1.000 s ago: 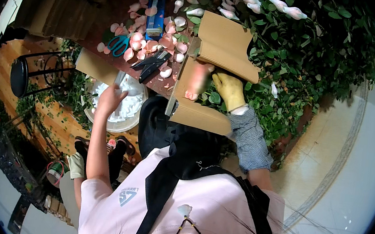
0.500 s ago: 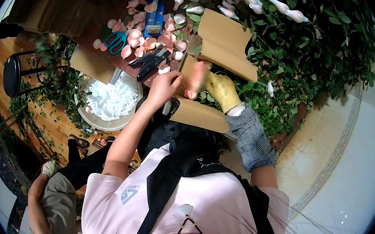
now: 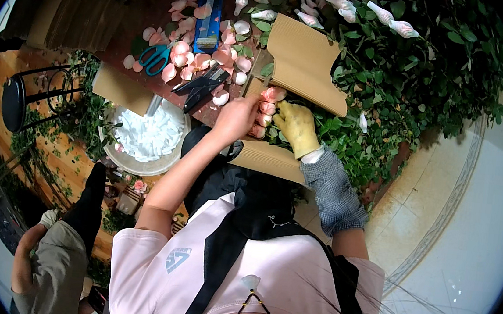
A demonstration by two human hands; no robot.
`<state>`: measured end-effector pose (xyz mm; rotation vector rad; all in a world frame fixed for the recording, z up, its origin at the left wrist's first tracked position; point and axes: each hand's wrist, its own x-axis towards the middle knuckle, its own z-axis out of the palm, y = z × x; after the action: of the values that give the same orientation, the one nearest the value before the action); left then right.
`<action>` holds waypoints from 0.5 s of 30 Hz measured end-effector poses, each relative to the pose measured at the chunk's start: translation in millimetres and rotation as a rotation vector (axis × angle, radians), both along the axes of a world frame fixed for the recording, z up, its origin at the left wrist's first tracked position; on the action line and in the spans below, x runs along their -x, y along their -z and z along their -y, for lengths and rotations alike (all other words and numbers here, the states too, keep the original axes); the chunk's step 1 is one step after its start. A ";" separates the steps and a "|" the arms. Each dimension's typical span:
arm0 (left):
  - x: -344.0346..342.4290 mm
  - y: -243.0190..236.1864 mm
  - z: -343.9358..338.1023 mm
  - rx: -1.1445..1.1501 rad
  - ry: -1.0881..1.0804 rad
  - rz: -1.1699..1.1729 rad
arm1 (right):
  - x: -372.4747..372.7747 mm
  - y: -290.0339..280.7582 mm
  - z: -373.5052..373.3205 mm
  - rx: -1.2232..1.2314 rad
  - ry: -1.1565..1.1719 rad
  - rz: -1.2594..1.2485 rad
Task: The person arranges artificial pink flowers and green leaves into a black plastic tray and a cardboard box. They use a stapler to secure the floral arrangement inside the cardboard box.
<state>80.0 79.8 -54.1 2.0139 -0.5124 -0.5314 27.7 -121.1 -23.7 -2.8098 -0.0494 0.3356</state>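
A row of several pink roses (image 3: 265,117) lies on a sheet of corrugated cardboard (image 3: 266,158), their heads to the left and leafy stems to the right. My bare left hand (image 3: 236,118) is closed against the heads, its fingertips partly hidden beside the blooms. On the other side, my right hand (image 3: 298,129), in a yellow glove with a checked sleeve cover, curls its fingers round the roses just behind the heads. Above the row, a cardboard flap (image 3: 302,58) stands folded up.
Left of the roses are a black stapler (image 3: 202,87), teal scissors (image 3: 154,59), a blue tape dispenser (image 3: 208,17) and loose petals. A tub of white pieces (image 3: 148,134) stands lower left. Greenery (image 3: 421,58) with netted roses (image 3: 391,20) fills the upper right. Another person (image 3: 57,259) is lower left.
My left hand has moved right, up to the rose heads. The blurred roses now lie still in a row. The person at lower left has shifted.
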 end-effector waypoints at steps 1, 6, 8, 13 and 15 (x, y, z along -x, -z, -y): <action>1.3 0.1 1.9 0.000 0.039 -0.004 | -0.7 0.9 0.0 0.016 0.009 0.013; 0.3 -9.1 -3.2 0.250 -0.024 -0.305 | -1.2 -11.6 8.6 -0.203 0.081 -0.053; 3.2 -6.0 -2.6 0.293 -0.020 -0.349 | -2.8 -16.0 6.4 -0.252 0.109 -0.054; 3.0 -8.8 -2.6 0.306 -0.017 -0.411 | 1.6 -11.1 11.2 -0.315 0.139 -0.073; 3.2 -9.7 -2.8 0.305 -0.022 -0.412 | 2.7 -9.9 11.3 -0.313 0.111 -0.015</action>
<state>76.9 82.7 -44.4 1.5640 -0.2966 -0.7816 25.1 -132.4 -13.8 -2.4886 0.0536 0.2939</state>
